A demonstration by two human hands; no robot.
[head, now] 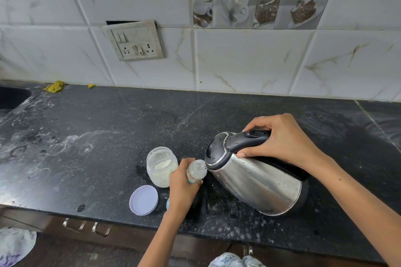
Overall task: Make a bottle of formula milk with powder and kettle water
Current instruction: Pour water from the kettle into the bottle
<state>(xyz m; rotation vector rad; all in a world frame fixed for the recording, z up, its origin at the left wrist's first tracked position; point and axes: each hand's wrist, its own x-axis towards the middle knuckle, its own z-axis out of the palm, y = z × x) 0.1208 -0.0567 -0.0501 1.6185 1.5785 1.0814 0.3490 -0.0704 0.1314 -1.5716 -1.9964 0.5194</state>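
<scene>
Nearest the camera, the left hand (183,184) is wrapped tight around a small baby bottle (196,171), which leans toward the kettle with its open mouth up. Just left of that grip and a little nearer lies a lilac lid (143,200), flat on the black counter (108,119); a bit of blue shows at the wrist, too hidden to identify. Just left of the bottle, touching the hand's knuckles, stands an open clear jar (161,166) holding white powder. Right of the bottle, the right hand (280,140) is closed around the black handle of a steel kettle (256,176), tipped with its spout at the bottle's mouth. Beyond both grips the counter is streaked with white smears. Farther back are a switch plate (134,40) on the tiled wall and a yellow cloth (54,86) by the sink edge.
</scene>
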